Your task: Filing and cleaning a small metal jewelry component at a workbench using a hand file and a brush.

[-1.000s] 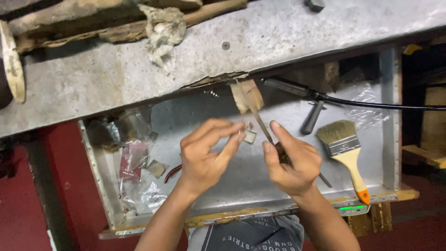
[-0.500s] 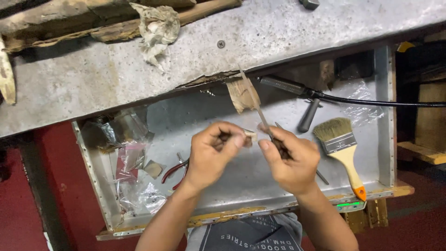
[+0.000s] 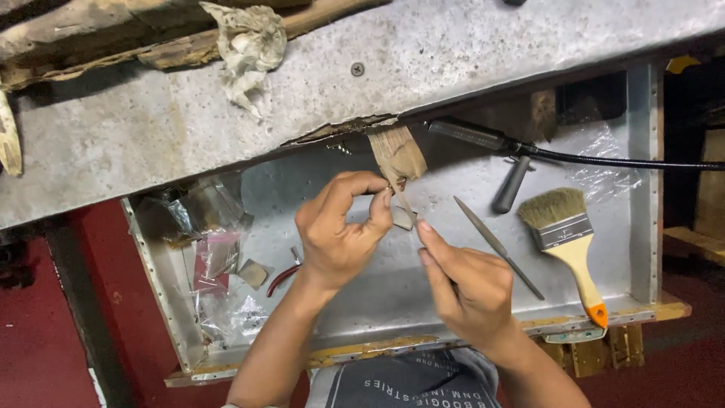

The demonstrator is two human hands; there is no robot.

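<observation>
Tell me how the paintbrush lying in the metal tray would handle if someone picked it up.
The paintbrush probably feels light, given its slim pale handle. Its wide bristles would likely flex under a push, while the handle and metal band look stiff. Lying flat on the tray, it seems unlikely to roll.

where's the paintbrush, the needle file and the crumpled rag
paintbrush (image 3: 565,230), head view, on the metal ferrule
needle file (image 3: 495,243), head view, on the middle of its thin blade
crumpled rag (image 3: 248,47), head view, on its bunched centre

Metal tray (image 3: 642,189) — paintbrush (image 3: 565,234), file (image 3: 498,247), pliers (image 3: 283,276), plastic bags (image 3: 211,227).
</observation>
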